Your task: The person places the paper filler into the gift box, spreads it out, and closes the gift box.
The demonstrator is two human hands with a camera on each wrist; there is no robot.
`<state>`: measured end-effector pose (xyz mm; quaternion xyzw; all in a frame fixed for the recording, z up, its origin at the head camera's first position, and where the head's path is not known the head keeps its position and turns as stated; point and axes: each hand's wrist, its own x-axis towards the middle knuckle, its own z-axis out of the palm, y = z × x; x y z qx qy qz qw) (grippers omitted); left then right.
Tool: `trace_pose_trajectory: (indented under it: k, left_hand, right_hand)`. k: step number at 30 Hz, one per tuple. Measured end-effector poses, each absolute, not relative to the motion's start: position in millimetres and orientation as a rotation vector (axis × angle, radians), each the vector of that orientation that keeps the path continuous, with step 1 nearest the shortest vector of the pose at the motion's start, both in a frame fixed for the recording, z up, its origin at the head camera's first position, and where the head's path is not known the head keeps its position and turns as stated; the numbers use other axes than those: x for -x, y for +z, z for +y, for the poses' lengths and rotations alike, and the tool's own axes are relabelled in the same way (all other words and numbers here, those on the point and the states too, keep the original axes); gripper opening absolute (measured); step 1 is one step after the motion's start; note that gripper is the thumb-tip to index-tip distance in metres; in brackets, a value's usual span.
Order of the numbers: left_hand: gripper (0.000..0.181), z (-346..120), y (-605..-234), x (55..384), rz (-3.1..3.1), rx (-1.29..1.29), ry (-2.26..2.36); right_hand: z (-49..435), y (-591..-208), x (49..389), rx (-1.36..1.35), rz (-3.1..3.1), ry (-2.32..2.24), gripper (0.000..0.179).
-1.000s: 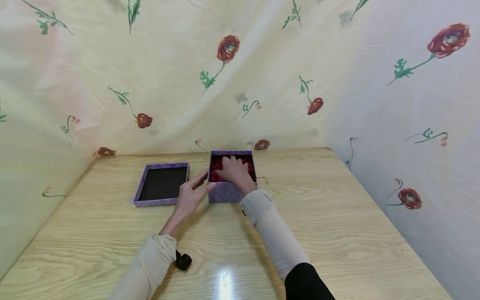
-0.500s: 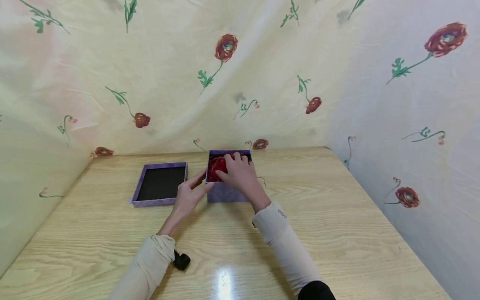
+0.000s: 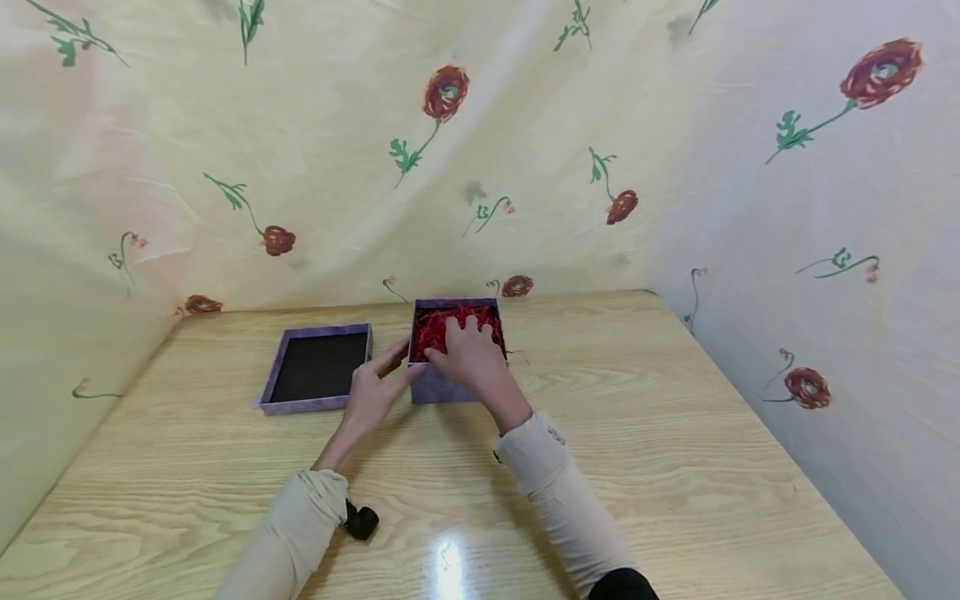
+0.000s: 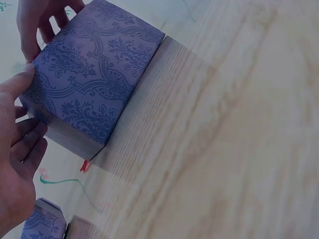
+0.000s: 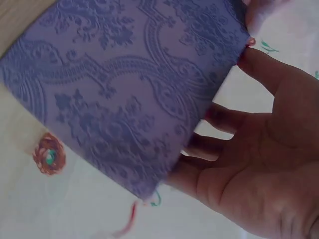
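Note:
A purple box (image 3: 447,386) with a dark damask pattern stands open-topped at the back middle of the table, filled with red shredded paper (image 3: 432,327). My left hand (image 3: 372,390) holds the box's near left corner, thumb at the front rim and fingers along the left side; the left wrist view shows the patterned front (image 4: 92,69) beside that hand (image 4: 17,159). Over the opening, my right hand (image 3: 474,358) spreads its fingers on the shreds. In the right wrist view its fingers (image 5: 227,119) reach over the rim, their tips hidden behind the box wall.
Left of the box lies its purple lid (image 3: 315,407), black inside facing up. Red strands (image 3: 517,353) stick out at the box's right side. Flowered cloth (image 3: 337,150) hangs behind and to both sides of the wooden table (image 3: 637,450).
My right hand has lifted, drawn back slightly, then lowered onto the red shreds again, uncovering more of them. The left hand stays at the corner. The head view shifts slightly.

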<state>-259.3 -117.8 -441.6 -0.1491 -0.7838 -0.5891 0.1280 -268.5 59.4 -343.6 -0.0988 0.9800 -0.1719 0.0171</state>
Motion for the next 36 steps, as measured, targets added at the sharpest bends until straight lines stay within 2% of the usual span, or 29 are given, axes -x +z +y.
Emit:
trace_pose_trajectory:
  k: [17,29,36]
  left_hand:
    - [0.055,-118.3,-441.4,260.7,-2.284,0.459,-1.729]
    - [0.054,-117.6,-442.8,260.7,-2.265,0.439,-1.735]
    - [0.053,-117.6,-442.6,260.1,-2.273,0.433,-1.722]
  right_hand:
    - [59.1,-352.0,291.1,0.268,2.905,-0.618,0.071]
    - [51.6,-334.8,267.6,0.215,2.946,-0.561,0.073]
    - [52.0,-331.8,264.7,0.183,2.947,-0.563,0.074]
